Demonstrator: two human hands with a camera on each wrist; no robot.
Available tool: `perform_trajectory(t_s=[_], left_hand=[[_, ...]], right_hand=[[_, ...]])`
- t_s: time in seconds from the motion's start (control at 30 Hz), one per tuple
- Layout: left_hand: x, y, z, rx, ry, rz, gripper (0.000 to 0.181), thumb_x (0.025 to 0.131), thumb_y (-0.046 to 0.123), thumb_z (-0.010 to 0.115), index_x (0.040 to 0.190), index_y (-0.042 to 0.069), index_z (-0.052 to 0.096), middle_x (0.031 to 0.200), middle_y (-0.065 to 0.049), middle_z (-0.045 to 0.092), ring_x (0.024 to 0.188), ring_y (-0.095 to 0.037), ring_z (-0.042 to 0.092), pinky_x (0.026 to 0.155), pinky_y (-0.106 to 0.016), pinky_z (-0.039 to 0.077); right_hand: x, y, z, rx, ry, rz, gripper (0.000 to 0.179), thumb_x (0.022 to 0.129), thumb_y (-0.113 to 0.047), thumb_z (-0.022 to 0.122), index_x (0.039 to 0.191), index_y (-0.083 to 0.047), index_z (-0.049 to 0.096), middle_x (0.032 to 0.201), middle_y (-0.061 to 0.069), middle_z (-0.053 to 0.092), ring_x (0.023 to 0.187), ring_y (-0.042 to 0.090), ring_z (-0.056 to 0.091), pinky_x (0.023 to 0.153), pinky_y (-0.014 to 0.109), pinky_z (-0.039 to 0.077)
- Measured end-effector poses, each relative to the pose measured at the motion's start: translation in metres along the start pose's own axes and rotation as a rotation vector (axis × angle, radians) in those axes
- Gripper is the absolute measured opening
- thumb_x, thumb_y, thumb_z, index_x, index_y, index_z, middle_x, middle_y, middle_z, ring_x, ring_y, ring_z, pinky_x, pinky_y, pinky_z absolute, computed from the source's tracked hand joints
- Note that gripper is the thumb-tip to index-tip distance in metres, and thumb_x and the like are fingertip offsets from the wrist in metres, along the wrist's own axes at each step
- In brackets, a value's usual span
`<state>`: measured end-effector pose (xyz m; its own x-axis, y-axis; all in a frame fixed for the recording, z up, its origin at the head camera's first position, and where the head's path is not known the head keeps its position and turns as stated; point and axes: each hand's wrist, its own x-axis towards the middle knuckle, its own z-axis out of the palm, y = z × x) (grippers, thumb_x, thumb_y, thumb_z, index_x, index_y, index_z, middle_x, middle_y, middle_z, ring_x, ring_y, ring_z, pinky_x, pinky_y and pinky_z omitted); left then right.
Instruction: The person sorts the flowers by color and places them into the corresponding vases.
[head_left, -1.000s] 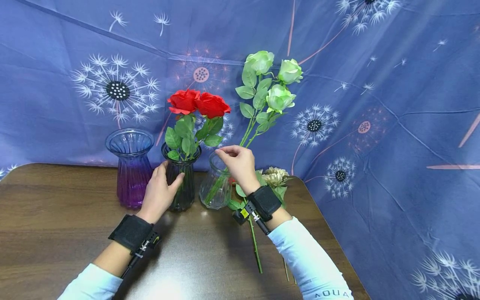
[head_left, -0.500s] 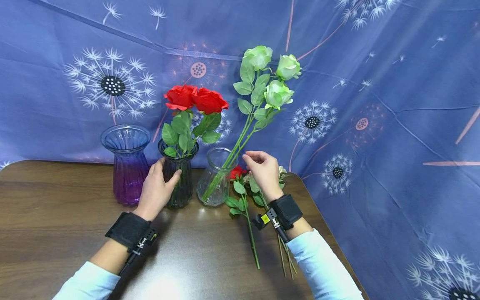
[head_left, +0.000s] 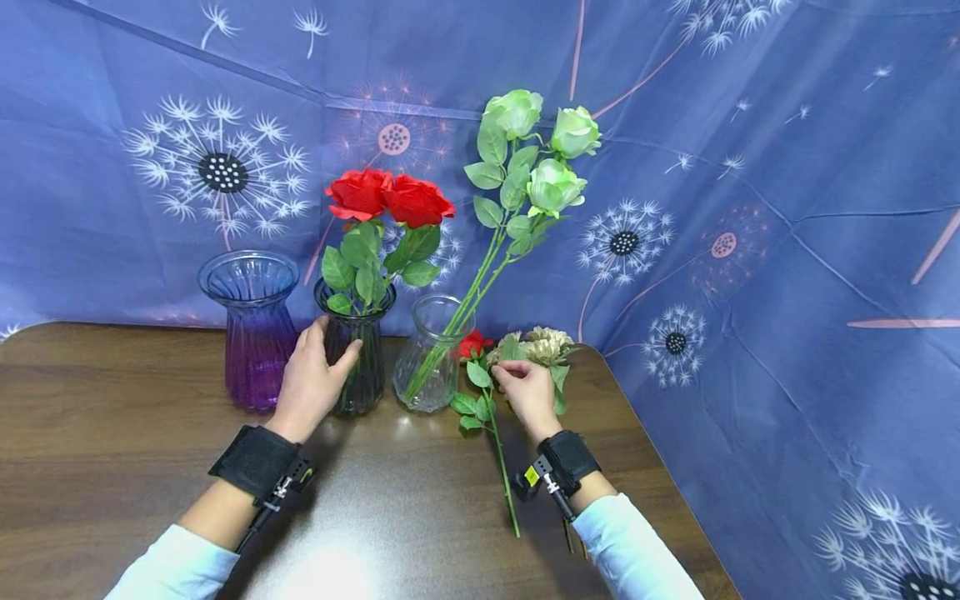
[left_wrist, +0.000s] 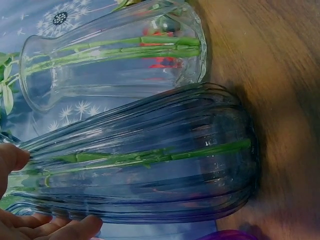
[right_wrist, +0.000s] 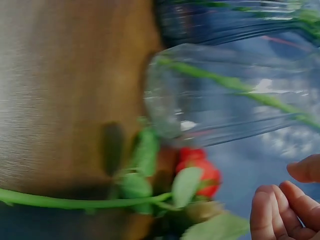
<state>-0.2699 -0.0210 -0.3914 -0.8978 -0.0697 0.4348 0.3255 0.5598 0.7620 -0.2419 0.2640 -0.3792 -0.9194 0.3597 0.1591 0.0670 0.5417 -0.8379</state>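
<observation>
My left hand holds a dark ribbed glass vase around its body, thumb and fingers on opposite sides. Two red roses with leaves stand in it. In the left wrist view, green stems show through the vase's glass. A clear glass vase to its right has green roses leaning right out of it. My right hand hovers over a red rose and cream flowers lying on the table. In the right wrist view its thumb is apart from the fingers, with nothing between them.
A blue-to-purple glass vase without flowers stands at the left. The wooden table ends at a blue dandelion-print cloth behind and on the right. The lying rose's green stem points toward the front edge.
My right hand has left the clear vase's rim and the green rose stems, moving right and then down to the lying flowers. My left hand stays on the dark vase.
</observation>
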Motion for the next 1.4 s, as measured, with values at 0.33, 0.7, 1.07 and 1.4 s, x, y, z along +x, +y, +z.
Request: perform_trajectory(t_s=[0.33, 0.7, 1.07, 1.4], left_hand=[[-0.001, 0.0, 0.0, -0.009, 0.006, 0.002, 0.061, 0.09, 0.027, 0.06, 0.133, -0.011, 0.039, 0.126, -0.033, 0.048, 0.118, -0.046, 0.046, 0.099, -0.055, 0.037], [-0.003, 0.0, 0.001, -0.009, -0.016, -0.01, 0.061, 0.091, 0.028, 0.059, 0.134, -0.011, 0.038, 0.128, -0.032, 0.047, 0.12, -0.045, 0.045, 0.101, -0.054, 0.036], [-0.001, 0.001, 0.0, -0.003, -0.038, -0.021, 0.061, 0.092, 0.028, 0.057, 0.135, -0.01, 0.037, 0.13, -0.032, 0.045, 0.123, -0.044, 0.043, 0.102, -0.053, 0.035], [0.0, -0.001, 0.001, 0.0, -0.026, -0.017, 0.062, 0.092, 0.029, 0.058, 0.135, -0.01, 0.036, 0.13, -0.032, 0.045, 0.123, -0.045, 0.044, 0.102, -0.054, 0.035]], right_hand=[[-0.002, 0.047, 0.016, -0.043, -0.075, 0.133, 0.022, 0.084, -0.016, 0.067, 0.097, 0.001, 0.069, 0.074, 0.008, 0.067, 0.054, 0.012, 0.06, 0.049, 0.02, 0.046], [-0.003, 0.073, 0.027, -0.26, -0.121, 0.124, 0.019, 0.082, -0.02, 0.069, 0.089, -0.003, 0.072, 0.077, 0.008, 0.069, 0.06, 0.012, 0.058, 0.053, 0.024, 0.044], [0.003, 0.074, 0.03, -0.251, -0.17, 0.161, 0.017, 0.084, -0.014, 0.065, 0.092, -0.001, 0.072, 0.094, 0.014, 0.069, 0.076, 0.02, 0.062, 0.06, 0.027, 0.047], [0.006, 0.065, 0.03, -0.218, -0.211, 0.192, 0.02, 0.089, -0.015, 0.06, 0.098, 0.0, 0.071, 0.089, 0.013, 0.07, 0.053, 0.014, 0.058, 0.052, 0.026, 0.047]])
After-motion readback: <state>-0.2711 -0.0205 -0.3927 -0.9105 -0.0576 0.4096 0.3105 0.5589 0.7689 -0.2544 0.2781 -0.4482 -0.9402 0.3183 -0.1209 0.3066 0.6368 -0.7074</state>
